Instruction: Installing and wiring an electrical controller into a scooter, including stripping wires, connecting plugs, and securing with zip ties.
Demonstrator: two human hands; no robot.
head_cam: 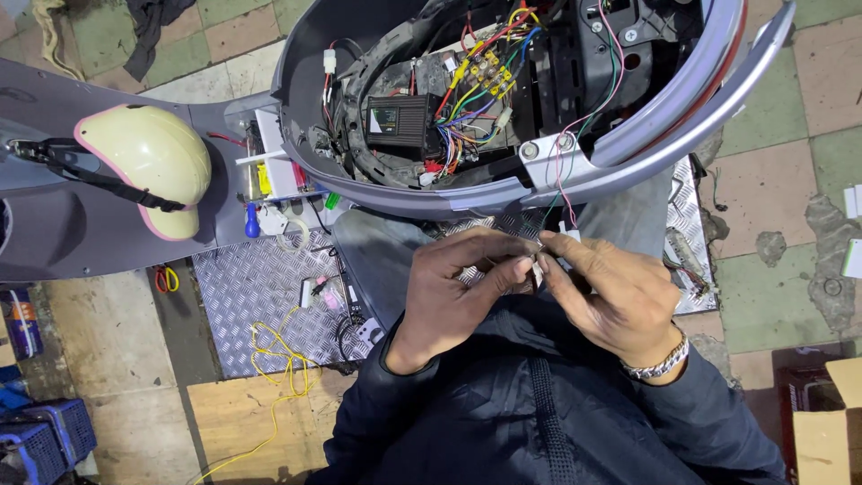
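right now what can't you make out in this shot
- Head view: the small white piece between the left hand and right hand is mostly covered by fingertips; its kind is unclear.
- The thin wires end behind the fingers.
- The scooter body is cut off by the top edge.
- The cardboard box is cut off at the right edge.

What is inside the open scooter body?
Inside the scooter body: a black controller box, coloured wire bundle, yellow connector block. Anything beneath the wiring is hidden.

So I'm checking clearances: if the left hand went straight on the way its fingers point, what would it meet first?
Probably the right hand: the left hand points right, its fingertips already meeting the right's at a small white connector.
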